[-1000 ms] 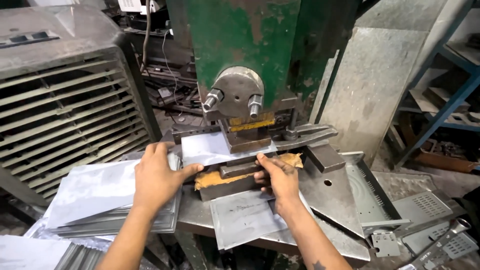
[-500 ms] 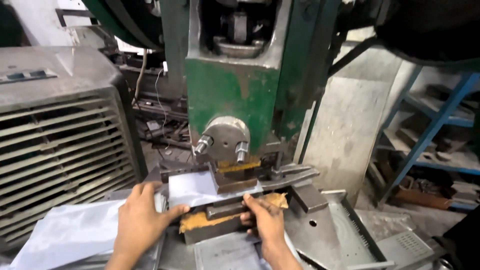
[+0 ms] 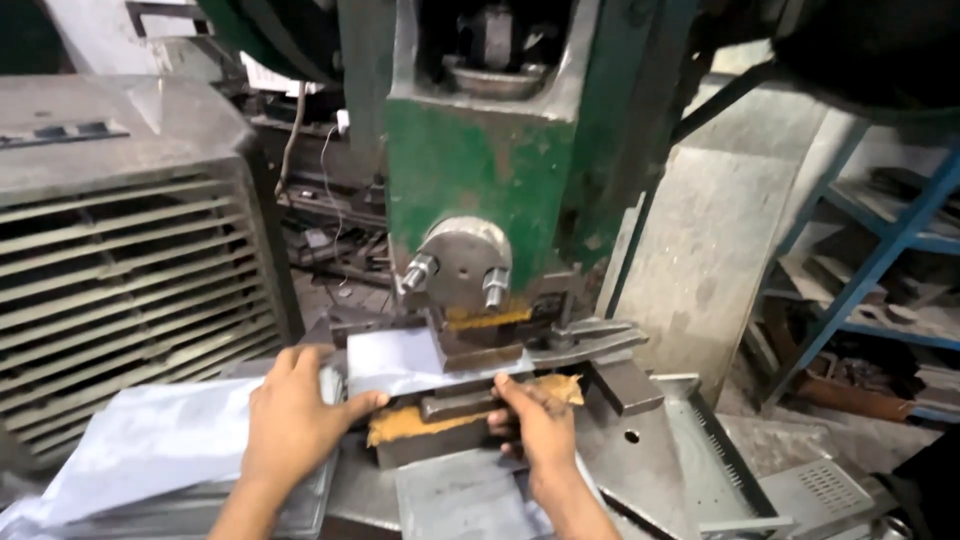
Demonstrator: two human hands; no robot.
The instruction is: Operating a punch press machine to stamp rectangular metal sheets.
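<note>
1. Standing at the far left, a grey louvred cabinet (image 3: 110, 270) fills that side, with a stack of pale metal sheets (image 3: 150, 440) lying below it on the tabletop (image 3: 370, 500), close at hand for feeding.
2. Just right of the stack, the left hand (image 3: 295, 425) lies flat, fingers spread and thumb stretched right, pressing down the near edge of a thin metal sheet (image 3: 395, 362). It is not closed around anything; the flat palm seems to keep the sheet from sliding.
3. That sheet lies on the lower die block (image 3: 440, 440), which is smeared with orange-brown grease, and its far end reaches under the punch head (image 3: 465, 265) of the green press (image 3: 480, 175).
4. Right of the die's middle, the right hand (image 3: 535, 430) curls its fingers over the front edge of the die, thumb near the sheet's right corner, apparently steadying and aligning it. Both hands stay at the near side, away from the punch.
5. Farther right, perforated metal parts (image 3: 720, 460) lie on the tabletop, and blue shelving (image 3: 880, 260) stands beyond.
</note>
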